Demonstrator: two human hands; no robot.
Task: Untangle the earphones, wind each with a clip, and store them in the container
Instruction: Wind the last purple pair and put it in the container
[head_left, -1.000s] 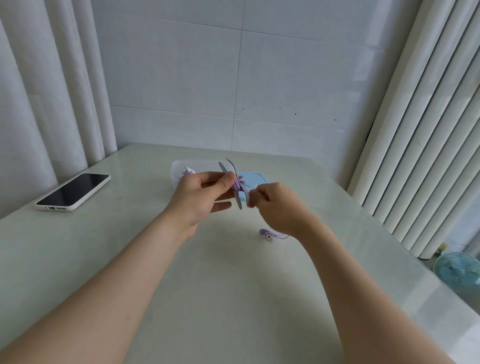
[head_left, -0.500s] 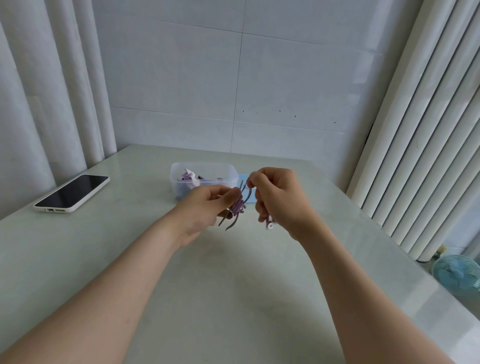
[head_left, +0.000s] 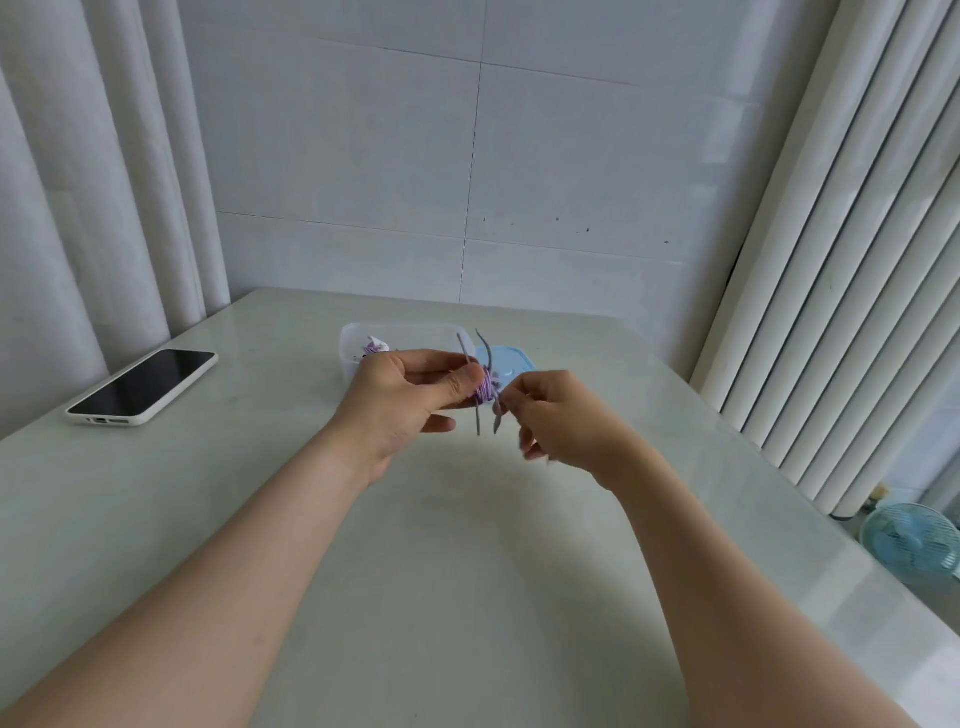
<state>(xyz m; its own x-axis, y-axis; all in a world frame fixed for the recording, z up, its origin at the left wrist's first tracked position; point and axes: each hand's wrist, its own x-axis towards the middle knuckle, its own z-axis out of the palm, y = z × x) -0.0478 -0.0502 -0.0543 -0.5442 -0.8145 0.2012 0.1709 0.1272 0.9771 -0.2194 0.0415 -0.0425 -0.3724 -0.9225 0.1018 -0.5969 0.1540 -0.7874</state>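
My left hand (head_left: 410, 397) pinches a grey winder clip (head_left: 477, 410) with purple earphone cord (head_left: 487, 391) wound round its middle, held above the table. My right hand (head_left: 558, 418) is just right of the clip, its fingers curled and pinching the loose end of the cord by the clip's right leg. Behind the hands stands a clear plastic container (head_left: 353, 343) with another purple wound earphone (head_left: 373, 347) inside. Its light blue lid (head_left: 511, 361) lies flat to the right of it.
A phone in a white case (head_left: 143, 387) lies screen up at the table's left edge. White curtains hang on both sides, a tiled wall stands behind. A small blue fan (head_left: 911, 543) sits on the floor at the right, below the table (head_left: 467, 571).
Both hands turned the clip back to upright and shifted slightly. The right hand dropped from above the clip to beside it, and the dangling earbud is no longer in sight.
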